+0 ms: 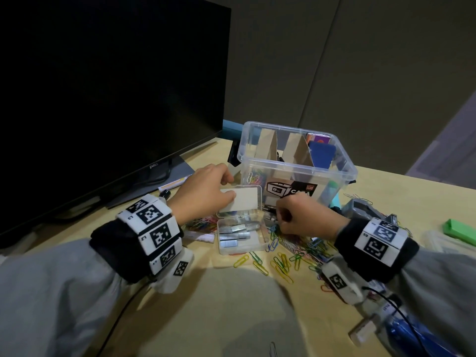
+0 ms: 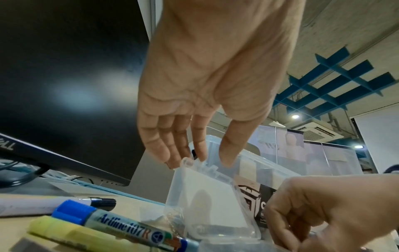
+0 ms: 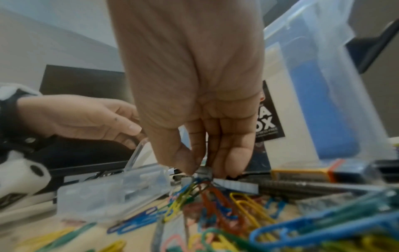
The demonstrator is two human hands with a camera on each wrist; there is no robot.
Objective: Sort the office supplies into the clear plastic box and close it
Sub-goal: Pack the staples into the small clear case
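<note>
The big clear plastic box (image 1: 345,161) stands open at the back of the desk, with cardboard dividers and a blue item inside. In front of it lies a small clear case (image 1: 262,238) holding staple strips, its lid (image 1: 244,199) raised. My left hand (image 1: 229,189) holds that lid by its top edge, thumb on the inner face (image 2: 207,160). Just right of the case, my right hand (image 1: 279,220) pinches a small grey staple strip (image 3: 205,171) between thumb and fingers above the coloured paper clips (image 3: 237,213). Another staple strip (image 3: 237,185) lies beside it.
A dark monitor (image 1: 103,86) fills the left. Markers (image 2: 121,226) and a yellow highlighter (image 2: 75,235) lie under my left wrist. Paper clips (image 1: 283,264) are scattered across the front. A stapler (image 1: 363,210), a green piece (image 1: 461,231) and a blue pen (image 1: 412,336) lie at the right.
</note>
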